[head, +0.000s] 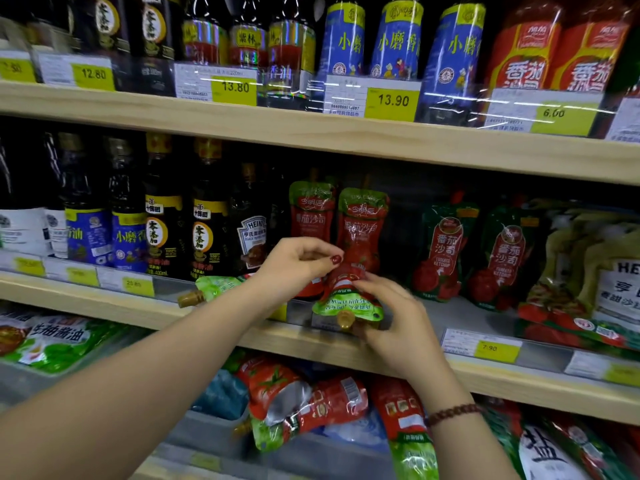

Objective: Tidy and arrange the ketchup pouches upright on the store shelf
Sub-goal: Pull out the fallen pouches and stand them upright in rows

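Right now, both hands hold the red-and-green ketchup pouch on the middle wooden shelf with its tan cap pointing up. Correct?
No. The head view shows the left hand and right hand holding that red-and-green ketchup pouch on the middle wooden shelf, but its tan cap points down.

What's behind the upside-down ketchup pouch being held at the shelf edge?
Behind the upside-down pouch stand a left upright pouch and a right upright pouch of the same design. It and the left hand cover much of their lower parts.
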